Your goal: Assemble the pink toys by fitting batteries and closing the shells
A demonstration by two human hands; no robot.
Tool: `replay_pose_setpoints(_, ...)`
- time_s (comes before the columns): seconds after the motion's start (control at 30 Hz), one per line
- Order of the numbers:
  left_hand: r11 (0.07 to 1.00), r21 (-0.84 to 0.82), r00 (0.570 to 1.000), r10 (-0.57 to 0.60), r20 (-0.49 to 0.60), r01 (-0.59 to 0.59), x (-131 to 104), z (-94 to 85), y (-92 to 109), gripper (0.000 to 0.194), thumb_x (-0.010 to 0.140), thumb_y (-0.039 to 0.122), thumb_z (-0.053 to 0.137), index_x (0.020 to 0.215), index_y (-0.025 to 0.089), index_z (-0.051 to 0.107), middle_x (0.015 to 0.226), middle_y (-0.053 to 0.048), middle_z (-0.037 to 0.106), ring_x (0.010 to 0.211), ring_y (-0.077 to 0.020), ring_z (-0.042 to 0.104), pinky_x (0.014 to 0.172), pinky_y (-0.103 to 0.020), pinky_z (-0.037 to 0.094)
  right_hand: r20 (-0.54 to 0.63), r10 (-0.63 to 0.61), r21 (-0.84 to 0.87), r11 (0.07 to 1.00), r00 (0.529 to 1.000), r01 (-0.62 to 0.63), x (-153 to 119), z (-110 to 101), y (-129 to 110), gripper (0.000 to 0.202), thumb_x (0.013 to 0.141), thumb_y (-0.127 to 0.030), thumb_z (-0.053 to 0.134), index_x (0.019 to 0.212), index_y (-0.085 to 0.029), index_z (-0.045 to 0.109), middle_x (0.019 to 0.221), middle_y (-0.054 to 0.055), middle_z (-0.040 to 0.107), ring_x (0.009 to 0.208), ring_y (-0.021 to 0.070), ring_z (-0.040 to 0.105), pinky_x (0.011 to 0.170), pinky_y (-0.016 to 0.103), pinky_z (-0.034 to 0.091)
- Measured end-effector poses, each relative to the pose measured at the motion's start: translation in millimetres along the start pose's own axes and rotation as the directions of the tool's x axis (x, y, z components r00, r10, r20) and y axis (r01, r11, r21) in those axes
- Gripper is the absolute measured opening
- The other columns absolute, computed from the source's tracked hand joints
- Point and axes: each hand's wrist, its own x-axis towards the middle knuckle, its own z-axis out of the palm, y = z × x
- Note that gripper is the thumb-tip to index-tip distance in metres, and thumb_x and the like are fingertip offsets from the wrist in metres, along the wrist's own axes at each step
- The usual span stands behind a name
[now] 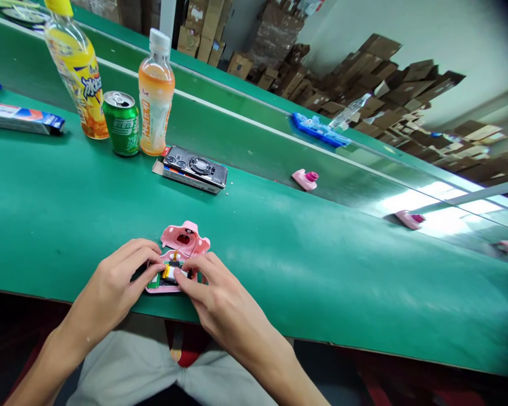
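Observation:
An opened pink toy camera lies near the table's front edge, its back half-shell [165, 290] holding a green circuit board [154, 281]. Just beyond it rests the other pink half-shell [185, 237], inside up, with a thin wire running between the two. A small silver battery with yellow tape [170, 273] sits over the board. My left hand [121, 273] pinches at the battery's taped left end. The fingers of my right hand [209, 282] are closed on the battery's right side, thumb on top, partly hiding it.
Behind stand a yellow-capped bottle [78, 79], a green can [122, 124] and an orange drink bottle [156, 96]. A phone [197, 166] lies on a box. Pink camera bodies [306, 179] and a blue tray [319, 129] sit on the conveyor belt [245, 138]. Cardboard boxes [372, 84] are piled beyond.

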Motion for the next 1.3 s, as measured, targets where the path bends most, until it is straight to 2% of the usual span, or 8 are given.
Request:
replay_pose_setpoints(0.27, 0.977, 0.147, 0.976, 0.127, 0.178, -0.154, -23, -1.6, -3, 0.031, 0.101, 0.030, 0.061, 0.130, 0.022, 0.054, 0.136, -0.009, 0.064, 0.132, -0.0243, 0.056, 0.111, -0.038, 0.050, -0.148, -0.117, -0.140, 0.985, 0.982, 0.097, -15, 27, 8, 0.040, 0.103, -0.008, 0.049, 0.141, -0.016, 0.059, 0.144, 0.005, 0.064, 0.124, 0.0264, 0.055, 0.097, 0.042, 0.055)
replay_pose_setpoints(0.5, 0.953, 0.180, 0.961, 0.213, 0.174, -0.244, -24, -2.7, -5, 0.030, 0.101, 0.024, 0.060, 0.130, 0.022, 0.058, 0.138, -0.009, 0.065, 0.131, -0.0247, 0.057, 0.108, -0.038, 0.052, -0.436, -0.046, -0.158, 0.987, 0.899, -0.027, -27, 51, 4, 0.020, 0.102, -0.018, 0.062, 0.118, -0.023, 0.073, 0.120, 0.000, 0.077, 0.085, 0.0220, 0.061, 0.070, 0.038, 0.049)
replay_pose_setpoints(0.7, 0.973, 0.146, 0.976, 0.155, 0.152, -0.177, -24, 0.0, -4, 0.020, 0.101, 0.028, 0.060, 0.121, 0.024, 0.062, 0.139, -0.007, 0.064, 0.130, -0.0233, 0.059, 0.104, -0.037, 0.054, -0.598, 0.085, 0.030, 0.996, 0.797, -0.084, -16, 13, 19, 0.028, 0.105, -0.033, 0.056, 0.089, -0.021, 0.076, 0.088, 0.004, 0.081, 0.073, 0.0197, 0.068, 0.072, 0.036, 0.049)
replay_pose_setpoints(0.83, 0.982, 0.129, 0.980, 0.113, 0.161, -0.134, -23, -0.8, -4, 0.014, 0.101, 0.032, 0.059, 0.111, 0.024, 0.064, 0.138, -0.009, 0.063, 0.127, -0.0252, 0.060, 0.102, -0.039, 0.055, 0.032, 0.474, 0.169, 0.865, 0.880, -0.473, 61, -39, 52, 0.062, 0.108, -0.055, 0.039, 0.077, -0.017, 0.077, 0.063, 0.005, 0.069, 0.062, 0.0178, 0.064, 0.067, 0.032, 0.047)
replay_pose_setpoints(0.9, 0.982, 0.140, 0.983, 0.104, 0.154, -0.126, -22, -1.1, -2, 0.014, 0.100, 0.034, 0.060, 0.109, 0.024, 0.064, 0.136, -0.009, 0.064, 0.126, -0.0267, 0.059, 0.102, -0.041, 0.054, 0.495, 0.429, 0.028, 0.861, 0.755, -0.507, 106, -53, 61, 0.069, 0.104, -0.063, 0.041, 0.067, -0.016, 0.074, 0.058, 0.004, 0.064, 0.059, 0.0165, 0.059, 0.067, 0.031, 0.046)
replay_pose_setpoints(0.97, 0.983, 0.148, 0.986, 0.089, 0.142, -0.110, -21, -1.0, -1, 0.015, 0.099, 0.036, 0.061, 0.106, 0.024, 0.065, 0.134, -0.009, 0.066, 0.126, -0.0281, 0.058, 0.100, -0.042, 0.055, 0.654, 0.405, -0.037, 0.861, 0.639, -0.508, 141, -57, 62, 0.060, 0.094, -0.065, 0.062, 0.063, -0.015, 0.073, 0.057, 0.003, 0.063, 0.052, 0.0144, 0.053, 0.062, 0.030, 0.044)
replay_pose_setpoints(1.17, 0.998, 0.045, 0.994, -0.050, 0.093, 0.046, -24, -1.3, 0, 0.022, 0.095, 0.044, 0.067, 0.109, 0.027, 0.066, 0.131, -0.008, 0.067, 0.125, -0.0288, 0.063, 0.101, -0.044, 0.055, 0.700, 0.361, -0.051, 0.886, 0.616, -0.462, 159, -69, 43, 0.041, 0.073, -0.046, 0.090, 0.059, -0.012, 0.071, 0.056, 0.002, 0.064, 0.046, 0.0103, 0.049, 0.054, 0.027, 0.036)
replay_pose_setpoints(1.3, 0.937, -0.228, 0.961, -0.276, -0.013, 0.266, -21, -2.8, 5, 0.050, 0.093, 0.049, 0.069, 0.136, 0.028, 0.053, 0.136, -0.008, 0.065, 0.126, -0.0264, 0.065, 0.105, -0.041, 0.056, 0.563, 0.097, 0.134, 0.969, 0.821, -0.207, 129, -97, 36, 0.021, 0.085, -0.032, 0.081, 0.074, -0.014, 0.077, 0.069, 0.001, 0.071, 0.061, 0.0116, 0.059, 0.057, 0.023, 0.039)
